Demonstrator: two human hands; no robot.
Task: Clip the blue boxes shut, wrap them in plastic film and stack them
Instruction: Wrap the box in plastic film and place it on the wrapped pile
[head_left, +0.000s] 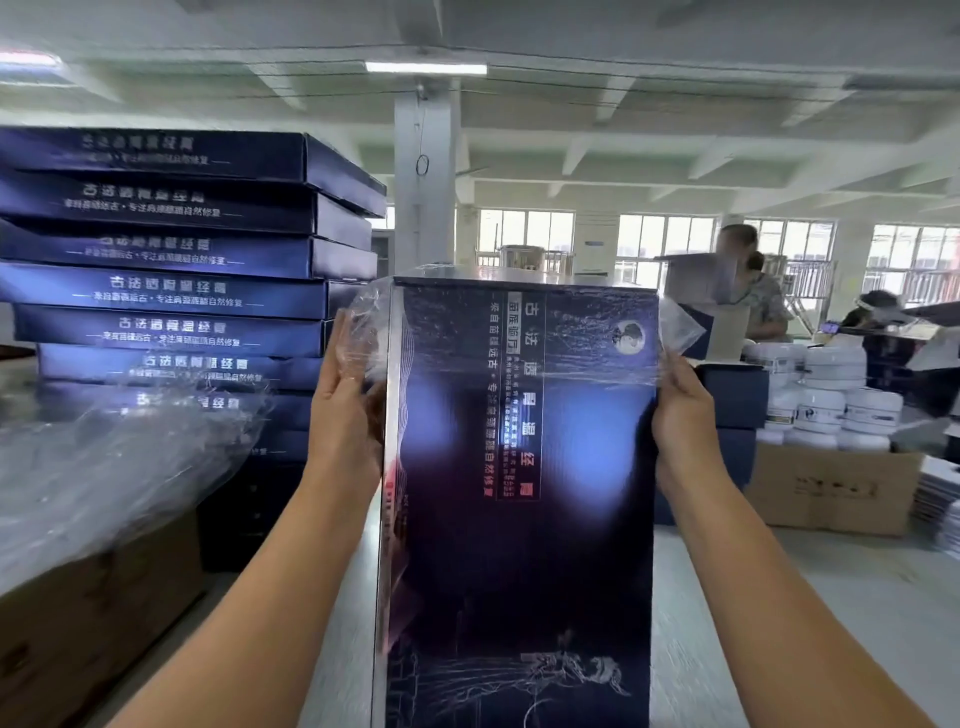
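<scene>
**A:** Where is the box at this moment?

**B:** I hold 1 blue box on end in front of me, between my 2 hands, above the near edge of the table. Its lower end leaves the frame, so I cannot tell if it rests there.

**A:** And the grip?

**B:** My left hand grips the left long edge and my right hand grips the right one, fingers curled behind. The plastic film lies over the upper part and sticks out above both hands.

**A:** What is further away?

**B:** At the left side there is a cardboard carton with loose film on it, then a stack of blue boxes lying flat. Far right, white jars on a brown carton, and blurred people behind.
</scene>
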